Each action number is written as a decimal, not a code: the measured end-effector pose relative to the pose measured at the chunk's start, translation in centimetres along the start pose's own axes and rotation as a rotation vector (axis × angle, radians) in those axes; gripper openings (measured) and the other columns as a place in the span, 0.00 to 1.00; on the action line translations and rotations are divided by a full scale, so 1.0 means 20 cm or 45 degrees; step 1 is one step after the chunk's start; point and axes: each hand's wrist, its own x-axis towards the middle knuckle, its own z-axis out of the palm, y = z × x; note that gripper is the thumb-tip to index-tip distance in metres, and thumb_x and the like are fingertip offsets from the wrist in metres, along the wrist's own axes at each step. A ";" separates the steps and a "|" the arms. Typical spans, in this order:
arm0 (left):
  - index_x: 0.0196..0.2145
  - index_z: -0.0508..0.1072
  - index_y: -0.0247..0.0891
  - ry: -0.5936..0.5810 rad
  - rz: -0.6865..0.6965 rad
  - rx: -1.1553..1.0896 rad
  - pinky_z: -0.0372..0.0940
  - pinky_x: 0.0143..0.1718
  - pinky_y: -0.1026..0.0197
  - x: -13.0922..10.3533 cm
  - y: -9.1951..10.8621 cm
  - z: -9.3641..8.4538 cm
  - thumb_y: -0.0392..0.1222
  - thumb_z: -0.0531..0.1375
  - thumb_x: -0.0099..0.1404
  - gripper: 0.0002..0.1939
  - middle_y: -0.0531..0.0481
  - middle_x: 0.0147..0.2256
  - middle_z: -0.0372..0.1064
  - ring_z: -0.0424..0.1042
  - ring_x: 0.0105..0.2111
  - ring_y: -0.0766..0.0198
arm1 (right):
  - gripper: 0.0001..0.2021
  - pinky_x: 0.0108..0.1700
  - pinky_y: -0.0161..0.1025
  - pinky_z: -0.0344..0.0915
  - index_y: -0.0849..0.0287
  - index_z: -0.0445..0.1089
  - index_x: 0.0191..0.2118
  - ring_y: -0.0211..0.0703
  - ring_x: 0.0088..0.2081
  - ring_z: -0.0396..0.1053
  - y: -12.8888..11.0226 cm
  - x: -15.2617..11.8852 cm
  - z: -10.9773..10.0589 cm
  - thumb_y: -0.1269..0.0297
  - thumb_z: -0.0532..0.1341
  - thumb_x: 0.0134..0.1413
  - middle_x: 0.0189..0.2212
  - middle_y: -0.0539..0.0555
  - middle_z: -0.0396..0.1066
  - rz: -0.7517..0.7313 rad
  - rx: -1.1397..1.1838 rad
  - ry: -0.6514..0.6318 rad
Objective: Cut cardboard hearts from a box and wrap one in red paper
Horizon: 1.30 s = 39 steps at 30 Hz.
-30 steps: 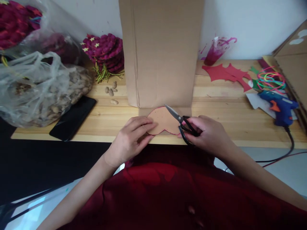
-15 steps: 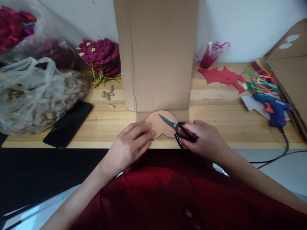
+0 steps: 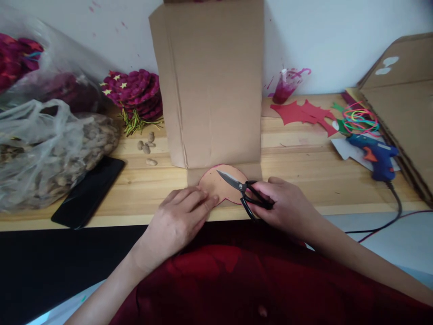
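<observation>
A tan heart-like cutout [image 3: 211, 183] with a dark pink edge lies at the table's front edge, on the low flap of a tall cardboard piece [image 3: 216, 90]. The fingers of my left hand [image 3: 182, 214] press on the cutout's left side, closed together. Black-handled scissors [image 3: 232, 180] are held in my right hand [image 3: 279, 198], its fingers wrapped round the handles. The scissors' blades are together and lie over the cutout, pointing up and left.
On the left are a plastic bag of peanuts [image 3: 84, 149], a black phone [image 3: 89, 192], loose peanuts [image 3: 146, 146] and a magenta stack [image 3: 142, 95]. Red paper shapes [image 3: 301, 112], a cup [image 3: 286, 85], a blue glue gun [image 3: 382, 158] and more cardboard [image 3: 402, 104] are at right.
The view has shifted, so the table and things on it appear lower and slightly further left. Both hands keep their places on the cutout and the scissors.
</observation>
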 end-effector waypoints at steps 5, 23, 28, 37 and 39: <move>0.59 0.71 0.36 -0.047 -0.054 0.025 0.72 0.44 0.51 0.05 0.03 -0.03 0.38 0.58 0.74 0.17 0.45 0.44 0.77 0.75 0.45 0.54 | 0.08 0.29 0.36 0.51 0.56 0.70 0.33 0.39 0.26 0.59 0.01 0.00 0.01 0.60 0.65 0.61 0.23 0.49 0.66 -0.009 0.011 0.024; 0.55 0.74 0.26 -0.146 -0.025 0.162 0.74 0.52 0.47 0.21 0.08 0.03 0.31 0.55 0.73 0.16 0.34 0.57 0.73 0.72 0.57 0.46 | 0.14 0.30 0.40 0.57 0.53 0.76 0.40 0.52 0.32 0.73 0.27 -0.09 -0.14 0.49 0.63 0.58 0.31 0.55 0.78 0.541 -0.151 0.210; 0.61 0.70 0.29 -0.193 -0.090 0.176 0.74 0.52 0.46 0.23 0.08 0.04 0.35 0.57 0.74 0.20 0.35 0.56 0.73 0.73 0.55 0.48 | 0.16 0.29 0.43 0.55 0.54 0.74 0.38 0.55 0.30 0.71 0.41 -0.14 -0.27 0.47 0.66 0.53 0.28 0.58 0.76 0.949 -0.437 0.218; 0.59 0.72 0.37 -0.226 -0.207 0.086 0.71 0.56 0.45 0.24 0.06 0.05 0.40 0.59 0.73 0.18 0.37 0.67 0.61 0.65 0.63 0.46 | 0.14 0.39 0.49 0.66 0.57 0.78 0.44 0.57 0.40 0.75 0.33 -0.09 -0.30 0.56 0.57 0.66 0.37 0.61 0.79 0.349 -0.485 0.338; 0.60 0.71 0.37 -0.212 -0.193 0.104 0.70 0.58 0.45 0.23 0.05 0.06 0.41 0.59 0.73 0.20 0.38 0.66 0.63 0.65 0.64 0.46 | 0.16 0.46 0.48 0.69 0.60 0.78 0.48 0.53 0.43 0.75 0.23 0.02 -0.23 0.61 0.54 0.70 0.41 0.60 0.79 -0.062 -0.268 0.278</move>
